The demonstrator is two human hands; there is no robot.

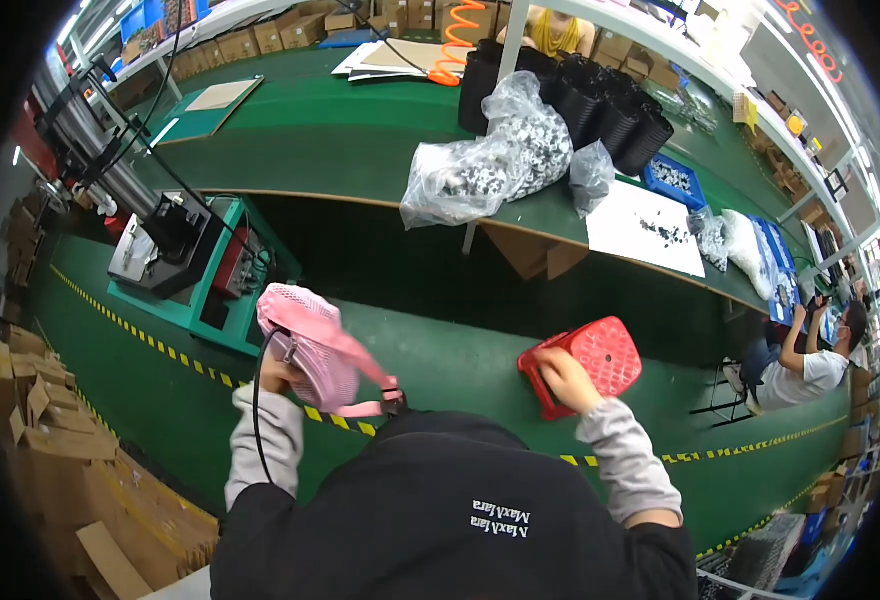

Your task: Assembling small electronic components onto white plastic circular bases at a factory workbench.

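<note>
My left hand (276, 372) is closed on a pink mesh bag (305, 340), held up at my left; most of its fingers are hidden behind the bag. A wide pink strap hangs across the bag and ends at a black buckle (392, 397). From the bag a black cable (258, 410) curves down over my left sleeve. On my right, a small red plastic stool (610, 355) with a textured seat is tilted, and my right hand (570, 380) grips its near left edge.
Ahead runs a long green workbench (330, 165) with bags of small parts (520, 150) and stacked black trays (610, 110). A press machine (155, 220) stands at left. Cardboard boxes (55, 410) lie far left. At right a person (810, 365) sits; another is behind the bench.
</note>
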